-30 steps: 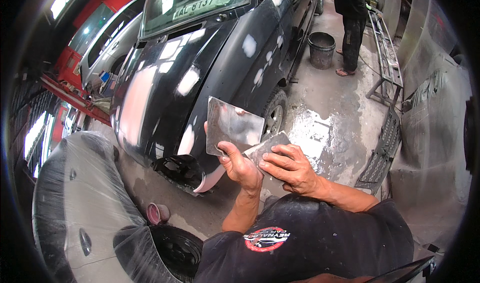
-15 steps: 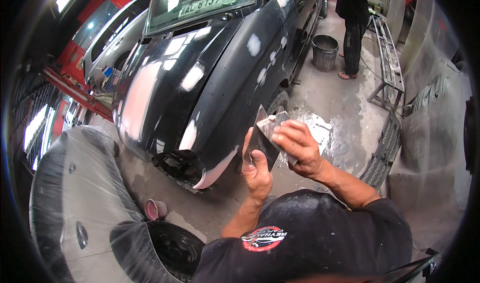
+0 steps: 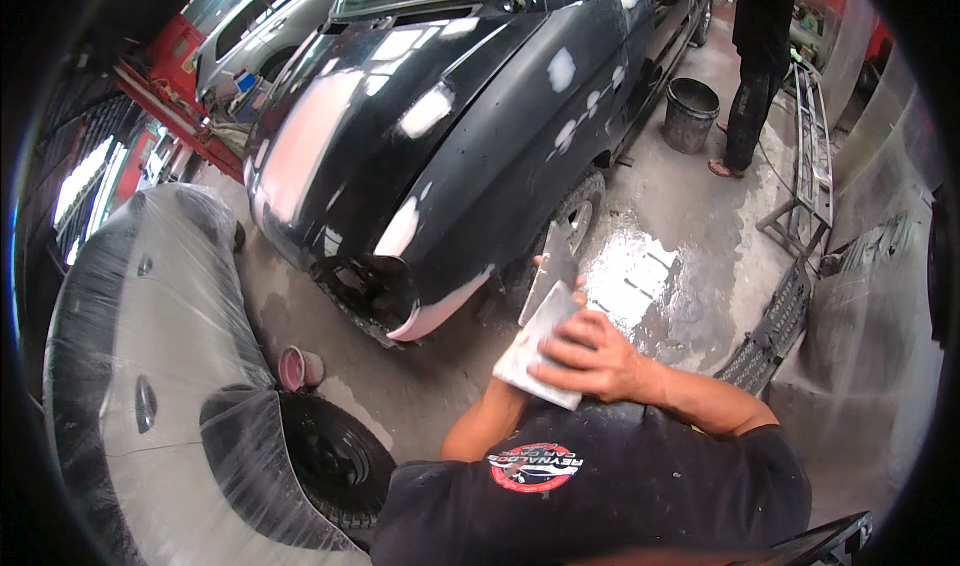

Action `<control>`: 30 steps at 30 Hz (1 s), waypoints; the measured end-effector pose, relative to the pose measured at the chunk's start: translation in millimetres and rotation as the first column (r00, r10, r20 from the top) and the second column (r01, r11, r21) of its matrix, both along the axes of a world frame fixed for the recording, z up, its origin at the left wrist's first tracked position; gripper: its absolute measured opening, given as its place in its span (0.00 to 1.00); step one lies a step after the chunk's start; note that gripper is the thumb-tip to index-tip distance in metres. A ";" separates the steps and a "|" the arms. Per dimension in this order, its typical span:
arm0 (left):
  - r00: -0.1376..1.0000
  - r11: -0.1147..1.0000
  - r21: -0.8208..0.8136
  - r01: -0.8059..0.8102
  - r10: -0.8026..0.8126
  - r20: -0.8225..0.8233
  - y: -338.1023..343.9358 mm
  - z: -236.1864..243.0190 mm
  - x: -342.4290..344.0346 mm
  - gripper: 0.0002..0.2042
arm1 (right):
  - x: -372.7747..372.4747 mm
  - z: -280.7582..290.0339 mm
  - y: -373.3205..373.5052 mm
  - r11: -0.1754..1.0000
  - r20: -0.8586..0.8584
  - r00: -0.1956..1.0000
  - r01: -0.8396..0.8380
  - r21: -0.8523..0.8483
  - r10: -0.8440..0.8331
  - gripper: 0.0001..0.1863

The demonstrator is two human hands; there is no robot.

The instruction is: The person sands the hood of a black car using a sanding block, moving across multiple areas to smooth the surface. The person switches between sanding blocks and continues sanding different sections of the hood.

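In my right hand [image 3: 590, 361] is a flat, pale grey putty spreader [image 3: 545, 351], its broad face turned up and my fingers spread across it. Just beyond it a dark flat plate [image 3: 555, 263] with pale smears along its edge points toward the car. My left hand [image 3: 580, 293] grips this plate from below; most of it is hidden behind the spreader, and only fingertips show. Both hands are close together in front of my chest. Ahead stands a black car [image 3: 500, 176] with whitish and pinkish filler patches on its hood and fender and an open headlight hole.
A plastic-covered car body [image 3: 170, 336] and a tyre [image 3: 335, 456] lie at the left, near a small pink bucket [image 3: 301, 368]. Wet floor [image 3: 635, 276] shines ahead. A black bucket [image 3: 691, 116], another person [image 3: 755, 66] and a metal frame [image 3: 808, 156] are at the right.
Both hands have come lower and closer to my chest. The spreader has turned its broad face up, over my left hand. My view has shifted, showing more of the other person.
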State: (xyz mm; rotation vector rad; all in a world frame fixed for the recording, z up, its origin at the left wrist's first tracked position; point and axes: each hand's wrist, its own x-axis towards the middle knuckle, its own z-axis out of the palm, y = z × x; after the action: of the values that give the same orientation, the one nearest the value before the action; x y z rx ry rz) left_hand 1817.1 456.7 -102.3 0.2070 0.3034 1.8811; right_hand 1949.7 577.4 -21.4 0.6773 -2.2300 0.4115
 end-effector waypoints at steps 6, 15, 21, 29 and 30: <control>0.888 0.905 -0.067 0.421 -0.396 0.234 -5.7 26.2 7.2 0.15 | -29.4 18.1 99.2 0.773 0.195 0.810 0.586 -0.243 -0.553 0.35; 0.934 0.956 -0.227 0.184 -0.098 0.345 -2.9 29.2 4.0 0.17 | -13.2 -12.2 22.0 0.989 0.028 0.992 0.127 -0.077 -0.125 0.30; 0.923 0.764 -0.633 0.125 -0.323 -0.208 -9.7 41.9 10.6 0.23 | -23.6 -19.3 103.4 0.647 0.376 0.823 0.568 -0.509 -0.426 0.28; 0.990 0.732 -0.673 0.102 -0.141 -0.003 27.6 25.9 27.3 0.25 | -59.2 -29.7 80.7 -0.027 0.570 0.818 0.570 -0.821 -0.076 0.27; 0.984 0.768 -0.626 0.139 -0.178 0.000 31.8 23.8 28.5 0.24 | -59.5 -34.8 74.8 -0.097 0.514 0.856 0.516 -0.851 0.048 0.27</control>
State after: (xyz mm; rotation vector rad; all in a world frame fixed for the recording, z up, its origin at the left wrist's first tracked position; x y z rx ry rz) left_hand 1845.6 488.5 -78.5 -0.1654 0.9065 1.5113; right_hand 1890.2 652.1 -56.3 -0.7777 -1.5133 1.9009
